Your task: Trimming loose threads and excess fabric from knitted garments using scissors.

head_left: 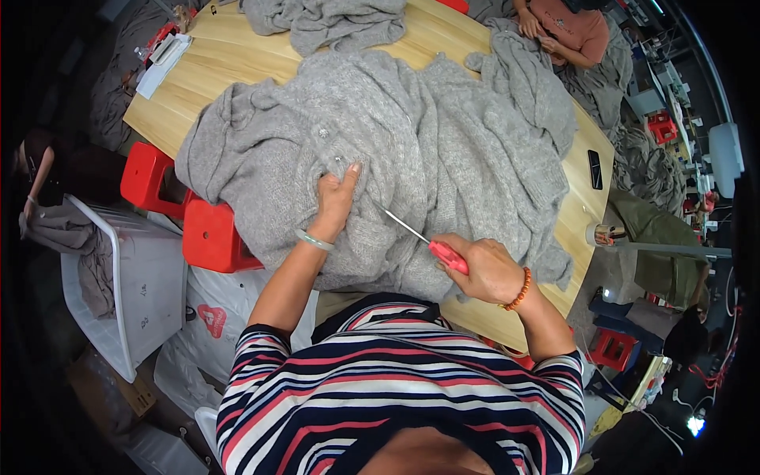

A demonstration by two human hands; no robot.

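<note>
A large grey knitted garment [368,103] lies bunched in folds over the table before me. Shiny button-like pieces [322,131] show along its middle. My left hand [336,198], with a pale bangle at the wrist, is closed on the knit beside these pieces, thumb on top and fingers partly hidden. In my right hand [489,267] is a tool with a red handle [448,256] and a thin metal shaft. The shaft points up and left toward the fabric near my left hand; whether its tip touches the knit, I cannot tell.
The wooden table [229,47] carries more grey knitwear [348,28] at the far side, a dark phone [594,169] and a small container [606,234] at right. Red stools [210,235] and a white bin [146,277] stand left. Another person [566,36] works at far right.
</note>
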